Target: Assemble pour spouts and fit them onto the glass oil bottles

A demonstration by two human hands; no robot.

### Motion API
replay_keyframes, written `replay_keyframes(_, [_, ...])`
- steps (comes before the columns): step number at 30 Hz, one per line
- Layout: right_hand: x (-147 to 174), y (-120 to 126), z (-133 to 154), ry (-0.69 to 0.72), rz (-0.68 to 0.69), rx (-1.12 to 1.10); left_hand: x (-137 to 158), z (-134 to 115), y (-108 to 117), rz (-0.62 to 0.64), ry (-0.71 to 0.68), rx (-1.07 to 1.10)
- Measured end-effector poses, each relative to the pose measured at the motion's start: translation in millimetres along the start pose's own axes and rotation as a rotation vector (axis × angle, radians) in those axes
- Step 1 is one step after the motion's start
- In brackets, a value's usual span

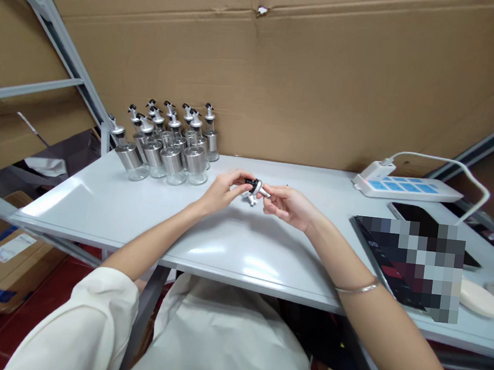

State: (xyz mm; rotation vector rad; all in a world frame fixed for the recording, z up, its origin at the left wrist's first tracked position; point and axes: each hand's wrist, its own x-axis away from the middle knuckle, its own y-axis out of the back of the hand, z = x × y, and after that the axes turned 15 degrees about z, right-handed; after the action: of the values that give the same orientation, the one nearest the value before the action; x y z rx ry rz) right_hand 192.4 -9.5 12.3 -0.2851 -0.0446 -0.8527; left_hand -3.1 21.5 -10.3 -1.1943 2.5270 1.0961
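Between my two hands, above the middle of the table, is a black and silver pour spout (pixel 256 186), the same kind as the tops on the bottles. My left hand (pixel 227 190) grips its black end between thumb and fingers. My right hand (pixel 287 204) pinches the silver end, with the fingers curled in. Just below the spout, a small pale silver part (pixel 251 199) shows; whether it lies on the table or is held I cannot tell. To the left, several glass oil bottles (pixel 172 164) with steel bands and pour spouts stand upright in a group.
The white table (pixel 95 204) backs onto a cardboard wall (pixel 310 86). At the right are a power strip (pixel 409 189) with a plugged-in white cable, a phone (pixel 415 217), a partly blurred dark tablet-like object (pixel 368 245) and a cream oval object (pixel 482 298). Metal shelf posts (pixel 70 54) frame the left.
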Motion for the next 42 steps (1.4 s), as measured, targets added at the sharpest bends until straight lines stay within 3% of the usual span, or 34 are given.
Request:
replay_keyframes(4, [1.6,3.0,-0.2,-0.023,0.066,0.017,0.5,-6.2,6.7,0.006,-0.008,-0.126])
replay_keyframes(8, [2.7,-3.4,0.5,0.030,0.011,0.060,-0.6,-7.3,10.7,-0.015,0.022,-0.181])
replay_keyframes(20, [-4.2,-9.2,-6.9,0.221,-0.108,0.399,-6.2,-4.5,14.0,-0.011,0.192,-0.007])
replay_keyframes(23, [-3.7,-9.4,-7.8,0.254,-0.159,0.620,-5.5,-3.7,12.1,-0.024,0.201,0.026])
replay_keyframes(26, [-3.1,-6.0,-10.6,0.304,-0.283,0.993,-5.3,1.9,9.9,-0.024,0.202,0.099])
replay_keyframes(30, [-0.9,5.0,-12.9,0.491,-0.431,1.390,-8.9,14.8,15.2,-0.127,0.212,0.160])
replay_keyframes(34, [1.6,14.4,-10.4,0.593,-0.503,1.381,-16.2,28.6,26.5,-0.247,0.259,0.000])
replay_keyframes(39, [1.1,14.7,-8.6,0.662,-0.633,1.314,-21.0,50.8,22.1,-0.027,0.442,-0.401])
replay_keyframes(42, [0.3,13.3,-8.6,0.664,-0.686,1.287,-19.9,65.2,12.8,0.077,0.497,-0.525])
